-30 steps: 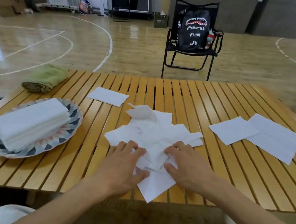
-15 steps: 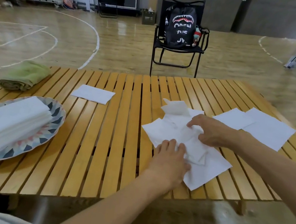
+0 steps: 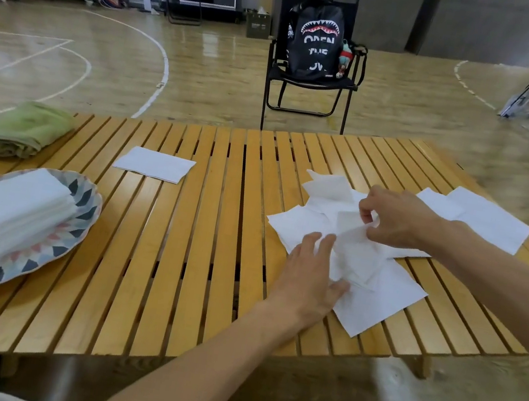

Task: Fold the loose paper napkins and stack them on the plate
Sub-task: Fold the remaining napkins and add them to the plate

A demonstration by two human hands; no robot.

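Your left hand (image 3: 308, 276) lies flat, fingers straight, pressing the near edge of a rumpled pile of loose paper napkins (image 3: 354, 259) on the slatted wooden table (image 3: 178, 256), probably to keep the pile from sliding. Your right hand (image 3: 392, 218) pinches one sheet at the pile's far side, thumb and fingers closed on it, apparently to peel it free. Far to the left, the patterned plate (image 3: 82, 206) carries a stack of folded napkins (image 3: 0, 217). One folded napkin (image 3: 154, 164) lies alone behind it, and two flat napkins (image 3: 482, 217) sit far right.
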